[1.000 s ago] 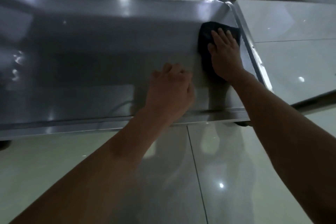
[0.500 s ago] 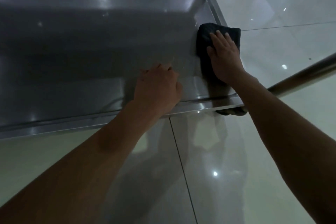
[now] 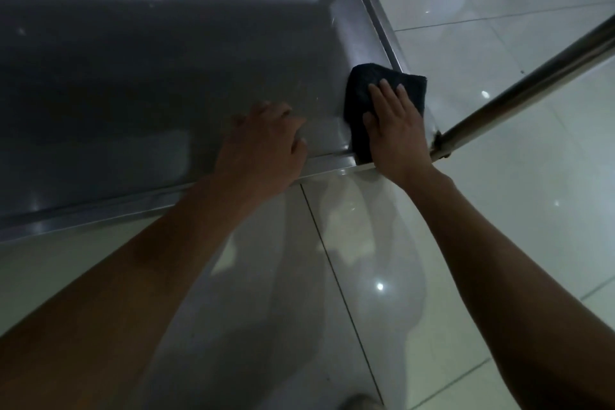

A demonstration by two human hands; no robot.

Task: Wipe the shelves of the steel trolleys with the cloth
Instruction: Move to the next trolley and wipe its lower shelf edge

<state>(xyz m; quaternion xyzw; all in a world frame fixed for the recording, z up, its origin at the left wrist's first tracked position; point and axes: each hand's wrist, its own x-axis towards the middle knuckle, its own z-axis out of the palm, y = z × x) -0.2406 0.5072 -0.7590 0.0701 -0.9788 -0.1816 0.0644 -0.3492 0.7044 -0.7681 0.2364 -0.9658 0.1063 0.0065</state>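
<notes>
Cloth (image 3: 361, 100) is lying dark and folded in the near right corner of the steel trolley shelf (image 3: 166, 60), its right edge reaching over the shelf's raised right rim. We are pressing our right hand (image 3: 394, 130) flat on top of it, fingers straight and close together, pointing toward the far side, the thumb lying along the cloth's left part. Our left hand (image 3: 263, 146) is resting just to the left of the cloth, on the shelf by its near rim, fingers loosely bent with the tips touching the steel, gripping nothing that we can make out. The two hands are sitting near each other but apart. A round steel trolley post (image 3: 532, 83) is rising from the near right corner of the shelf and slanting off to the right. Glossy pale floor tiles (image 3: 499, 210) are showing beneath and around the trolley, catching small spots of light and our arms' dim reflection
</notes>
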